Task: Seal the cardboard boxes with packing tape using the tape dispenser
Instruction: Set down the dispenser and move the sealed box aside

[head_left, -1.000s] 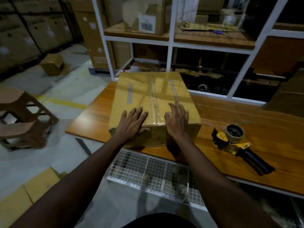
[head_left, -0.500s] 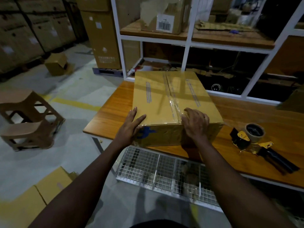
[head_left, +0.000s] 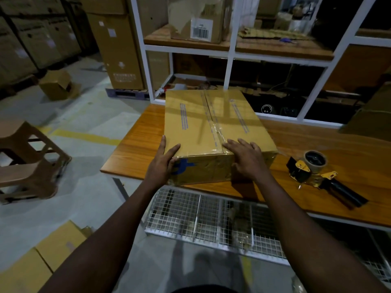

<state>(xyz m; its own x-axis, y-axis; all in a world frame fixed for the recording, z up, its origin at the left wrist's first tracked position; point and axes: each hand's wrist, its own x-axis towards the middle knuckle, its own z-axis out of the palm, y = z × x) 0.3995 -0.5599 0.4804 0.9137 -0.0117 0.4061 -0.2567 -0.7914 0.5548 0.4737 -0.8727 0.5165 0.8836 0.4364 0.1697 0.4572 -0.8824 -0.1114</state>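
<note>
A closed cardboard box (head_left: 203, 121) lies on the wooden table (head_left: 330, 144), with clear tape running along its centre seam and down the near face. My left hand (head_left: 161, 163) clasps the box's near left corner, thumb on top. My right hand (head_left: 245, 156) lies flat with fingers spread over the near top edge at the taped seam. The yellow and black tape dispenser (head_left: 317, 176) lies on the table to the right of the box, apart from both hands.
White shelving (head_left: 230, 49) with boxes stands behind the table. A wire mesh rack (head_left: 201, 218) hangs below the table's near edge. A brown plastic stool (head_left: 27, 159) stands on the floor at left. Flat cardboard (head_left: 42, 256) lies at lower left.
My left hand slid from the box top to its near left corner. My right hand pressed at the front edge, then opened flat. The view has shifted left.
</note>
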